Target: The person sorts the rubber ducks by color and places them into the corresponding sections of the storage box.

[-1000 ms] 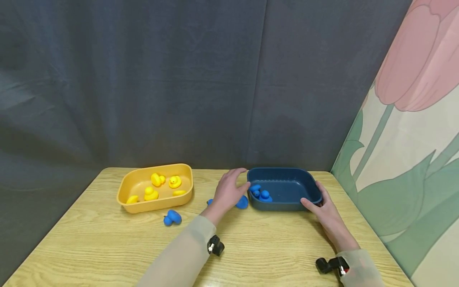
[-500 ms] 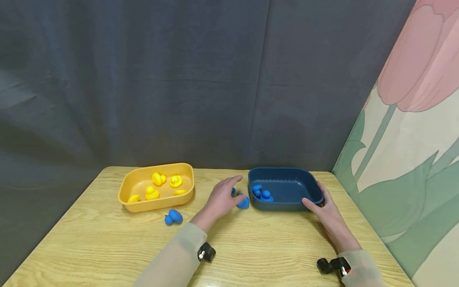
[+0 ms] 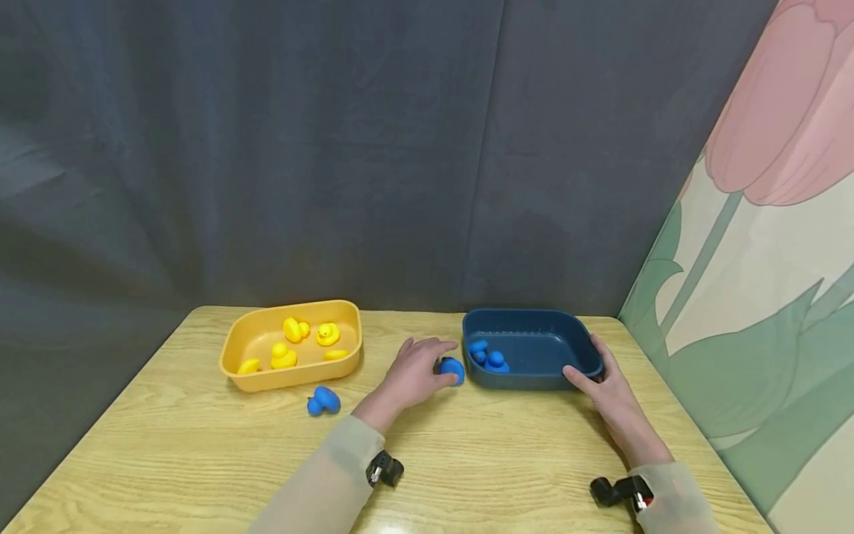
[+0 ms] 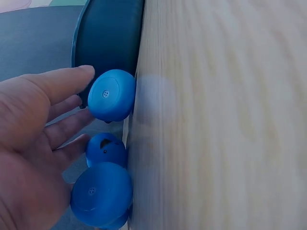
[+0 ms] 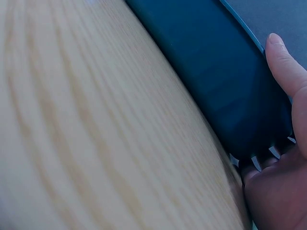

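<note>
My left hand (image 3: 412, 372) reaches in from the left beside a blue rubber duck (image 3: 451, 370) on the wooden table, thumb and fingers spread around its near side. In the left wrist view that duck (image 4: 112, 95) lies with its base toward the camera, by the thumb tip. A second blue duck (image 4: 101, 191) lies against the palm side; the hand hides it in the head view. My right hand (image 3: 610, 389) grips the right end of a dark blue tray (image 3: 527, 380), thumb over the rim, fingers along the outside. Several blue ducks (image 3: 495, 361) sit in its left end.
At the left stands a yellow tray (image 3: 293, 376) with several yellow ducks (image 3: 283, 356) in it. Another blue duck (image 3: 325, 400) lies tipped in front of that tray. A dark curtain (image 3: 333, 148) hangs behind the table; a flower-patterned wall (image 3: 754, 356) borders its right side.
My left hand has drawn back from the dark blue tray's left rim and lowered, bringing a blue duck from the left toward the one by the tray. The right hand stays on the tray.
</note>
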Available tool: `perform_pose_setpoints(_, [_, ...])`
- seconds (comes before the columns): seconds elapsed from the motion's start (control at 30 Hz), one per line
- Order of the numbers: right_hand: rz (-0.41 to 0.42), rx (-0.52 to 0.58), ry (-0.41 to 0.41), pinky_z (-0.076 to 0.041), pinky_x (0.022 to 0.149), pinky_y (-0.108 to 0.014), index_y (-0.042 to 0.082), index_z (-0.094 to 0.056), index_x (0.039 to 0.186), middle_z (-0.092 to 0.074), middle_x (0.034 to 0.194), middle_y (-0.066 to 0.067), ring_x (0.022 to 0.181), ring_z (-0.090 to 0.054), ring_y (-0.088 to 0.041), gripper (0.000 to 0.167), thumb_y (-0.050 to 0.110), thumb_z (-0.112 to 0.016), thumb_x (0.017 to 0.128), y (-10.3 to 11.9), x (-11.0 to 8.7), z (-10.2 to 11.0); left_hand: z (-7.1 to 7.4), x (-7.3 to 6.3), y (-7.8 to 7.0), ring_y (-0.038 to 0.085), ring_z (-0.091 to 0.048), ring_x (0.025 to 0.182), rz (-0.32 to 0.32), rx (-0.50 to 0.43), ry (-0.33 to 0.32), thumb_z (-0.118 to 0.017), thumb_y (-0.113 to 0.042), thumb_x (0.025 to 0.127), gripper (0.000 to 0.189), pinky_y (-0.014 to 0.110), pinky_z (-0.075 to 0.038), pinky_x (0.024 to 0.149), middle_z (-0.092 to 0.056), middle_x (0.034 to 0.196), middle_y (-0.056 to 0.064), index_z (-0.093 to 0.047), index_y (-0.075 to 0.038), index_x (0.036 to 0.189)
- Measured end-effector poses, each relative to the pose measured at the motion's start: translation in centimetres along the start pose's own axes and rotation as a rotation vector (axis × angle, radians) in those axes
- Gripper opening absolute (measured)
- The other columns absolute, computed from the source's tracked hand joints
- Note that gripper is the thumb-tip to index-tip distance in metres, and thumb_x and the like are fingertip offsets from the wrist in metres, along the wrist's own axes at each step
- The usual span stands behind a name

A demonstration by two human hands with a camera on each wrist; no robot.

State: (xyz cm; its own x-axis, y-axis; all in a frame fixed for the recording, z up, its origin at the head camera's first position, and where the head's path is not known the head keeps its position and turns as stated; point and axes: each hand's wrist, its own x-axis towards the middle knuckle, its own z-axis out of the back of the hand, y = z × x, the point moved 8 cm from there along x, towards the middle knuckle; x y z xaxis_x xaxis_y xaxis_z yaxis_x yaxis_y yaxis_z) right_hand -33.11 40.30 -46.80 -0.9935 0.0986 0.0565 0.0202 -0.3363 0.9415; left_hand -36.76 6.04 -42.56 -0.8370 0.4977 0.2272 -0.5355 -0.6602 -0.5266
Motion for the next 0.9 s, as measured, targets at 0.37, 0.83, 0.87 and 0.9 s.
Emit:
perform_pose_setpoints(0.37, [-0.004,0.0,0.005,-0.013,0.133,-0.064,0.023,0.008,0.178,0.007,0.184,-0.013,0.168,-0.002,-0.043,0.104,0.025,-0.071,0.111,0.11,0.09,0.07,-0.52,0.3,-0.02,0.032,-0.047,0.155,-0.001,0.118,0.04,-0.086,-0.025,0.1,0.055,0.065,-0.018,0.132,-0.066,0.154,0.007,-0.069,-0.013,0.151])
perform_pose_setpoints(0.83, [-0.007,-0.011,0.003,-0.014,0.132,-0.065,0.021,0.007,0.179,0.007,0.184,-0.014,0.168,-0.003,-0.044,0.104,0.025,-0.071,0.111,0.0,-0.05,-0.02,-0.49,-0.21,-0.66,0.032,-0.049,0.153,-0.061,0.182,0.06,-0.091,-0.02,0.094,0.04,0.069,-0.019,0.131,-0.075,0.14,-0.001,-0.081,-0.016,0.133])
perform_pose_setpoints(0.87, [-0.006,-0.014,0.003,-0.014,0.132,-0.065,0.021,0.007,0.179,0.007,0.184,-0.014,0.168,-0.003,-0.045,0.104,0.025,-0.071,0.111,-0.02,-0.06,-0.01,-0.49,-0.25,-0.67,0.032,-0.048,0.154,-0.059,0.181,0.064,-0.091,-0.019,0.094,0.039,0.069,-0.018,0.131,-0.076,0.139,-0.001,-0.081,-0.016,0.132])
perform_pose_setpoints(0.9, [-0.006,-0.019,0.003,-0.015,0.132,-0.066,0.021,0.007,0.178,0.008,0.184,-0.014,0.168,-0.003,-0.045,0.104,0.026,-0.071,0.111,-0.03,-0.08,0.0,-0.47,-0.29,-0.68,0.032,-0.047,0.155,-0.057,0.178,0.067,-0.091,-0.019,0.094,0.039,0.069,-0.018,0.131,-0.076,0.138,-0.002,-0.081,-0.016,0.132])
